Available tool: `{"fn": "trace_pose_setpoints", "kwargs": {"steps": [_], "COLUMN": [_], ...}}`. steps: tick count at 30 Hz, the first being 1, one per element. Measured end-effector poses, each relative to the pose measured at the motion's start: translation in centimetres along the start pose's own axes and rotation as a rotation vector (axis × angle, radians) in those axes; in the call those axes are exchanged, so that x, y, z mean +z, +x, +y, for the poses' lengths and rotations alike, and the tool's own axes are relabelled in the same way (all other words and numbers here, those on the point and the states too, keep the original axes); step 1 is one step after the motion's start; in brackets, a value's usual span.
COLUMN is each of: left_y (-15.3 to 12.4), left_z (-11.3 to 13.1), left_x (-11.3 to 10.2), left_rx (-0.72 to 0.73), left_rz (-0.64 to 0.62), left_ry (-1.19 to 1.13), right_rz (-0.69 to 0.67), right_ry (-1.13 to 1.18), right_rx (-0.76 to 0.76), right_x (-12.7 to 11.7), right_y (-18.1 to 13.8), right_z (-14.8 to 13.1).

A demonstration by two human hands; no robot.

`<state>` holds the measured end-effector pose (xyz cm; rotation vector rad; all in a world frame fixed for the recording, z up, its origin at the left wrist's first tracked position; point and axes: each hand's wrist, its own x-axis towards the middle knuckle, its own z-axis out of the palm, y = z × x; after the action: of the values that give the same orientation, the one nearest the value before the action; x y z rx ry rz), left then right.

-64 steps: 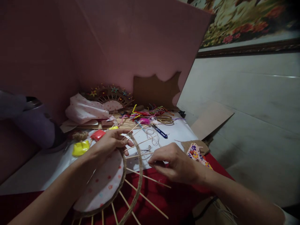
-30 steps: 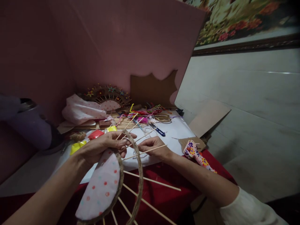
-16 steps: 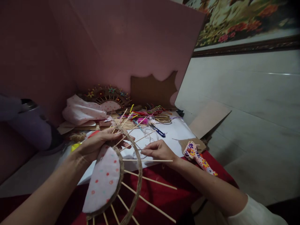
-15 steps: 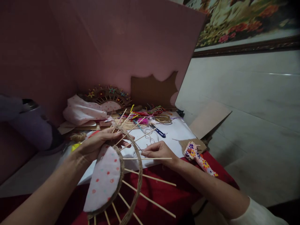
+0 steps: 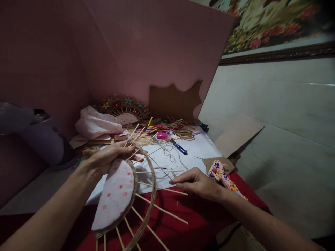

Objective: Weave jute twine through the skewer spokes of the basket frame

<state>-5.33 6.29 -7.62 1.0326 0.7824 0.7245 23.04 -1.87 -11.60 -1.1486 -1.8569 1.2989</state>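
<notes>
My left hand grips the top edge of a half-round craft piece: a pink dotted fabric centre ringed with twine, thin wooden sticks fanning out through an outer twine hoop. It is held tilted above the red cloth. My right hand lies to the right of the sticks, fingers pinched together on a thin twine strand that runs up toward the hoop; the strand is hard to make out.
White paper covers the table behind, with a blue-handled tool, coloured pipe cleaners, a bundle of sticks, pink fabric, a finished fan piece and cardboard. A floral fabric scrap lies right; a purple bottle left.
My right hand has drawn back from the hoop toward the lower right, pulling away from the sticks. The left hand has kept its hold, with the piece tilted slightly.
</notes>
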Motion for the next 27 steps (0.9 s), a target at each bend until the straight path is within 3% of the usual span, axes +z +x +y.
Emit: {"fn": "trace_pose_setpoints", "kwargs": {"steps": [3,9,12,17,21,27], "left_y": [0.2,0.3,0.2,-0.1,-0.2,-0.2], "left_z": [-0.2,-0.5,-0.6,-0.4,-0.1,-0.2], "left_x": [-0.3,0.2,0.7,1.0,0.9,0.8], "left_rx": [0.005,-0.001,0.001,0.005,0.021,0.024], "left_rz": [0.026,0.054,0.036,-0.025,-0.011,-0.027], "left_ry": [0.01,0.064,0.07,0.06,0.044,0.027], "right_rz": [0.047,-0.042,-0.034,0.134,0.132,0.156], "right_ry": [-0.131,-0.511,-0.567,-0.291,-0.025,0.038], "right_rx": [-0.018,-0.404,-0.498,-0.3,-0.099,-0.09], "right_x": [-0.5,-0.8,-0.7,-1.3,-1.4,-0.9], "right_y": [-0.7,-1.0,0.3,4.0,5.6,5.2], "right_z": [-0.4,-3.9,-5.2,-3.9,-1.4,-0.1]}}
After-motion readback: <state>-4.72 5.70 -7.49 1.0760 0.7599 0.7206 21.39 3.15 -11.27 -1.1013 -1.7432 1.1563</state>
